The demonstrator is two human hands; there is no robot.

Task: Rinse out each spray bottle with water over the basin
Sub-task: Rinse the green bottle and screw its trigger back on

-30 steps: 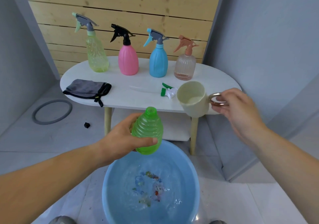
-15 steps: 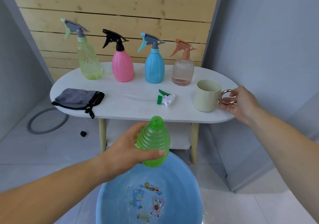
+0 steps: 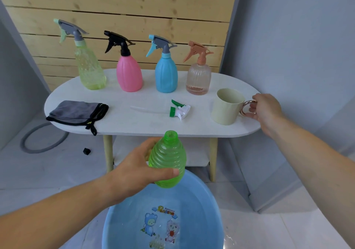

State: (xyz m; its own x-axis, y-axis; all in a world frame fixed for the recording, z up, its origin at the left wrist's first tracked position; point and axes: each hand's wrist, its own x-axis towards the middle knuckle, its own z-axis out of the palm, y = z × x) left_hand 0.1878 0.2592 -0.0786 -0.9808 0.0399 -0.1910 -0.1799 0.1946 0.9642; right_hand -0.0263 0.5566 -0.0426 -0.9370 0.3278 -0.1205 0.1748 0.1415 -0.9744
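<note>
Compared with a second ago, the water in the blue basin (image 3: 201, 200) has gone from rippling to calm. The cream cup (image 3: 224, 108), then tilted in the air, now stands upright on the white table (image 3: 134, 122).

The left hand (image 3: 134, 172) is wrapped around the capless green bottle (image 3: 169, 158), holding it neck up just above the basin's far rim. The right hand (image 3: 266, 110) has its thumb and fingers closed on the cup's ring handle.

Four capped spray bottles stand in a row along the back of the table: yellow-green (image 3: 89, 70), pink (image 3: 129, 74), blue (image 3: 166, 76) and clear peach (image 3: 198, 78). With the one in hand, that makes five bottles. There is one grey cloth (image 3: 76, 112) at the table's left end, one loose spray head (image 3: 178, 110) lying in the middle with its tube pointing left, one cup and one basin.

The yellow-green and peach bottles each show a little liquid at the bottom. The pink and blue ones are opaque. The basin holds clear water over cartoon stickers. I cannot tell whether there is anything in the green bottle or the cup.
</note>
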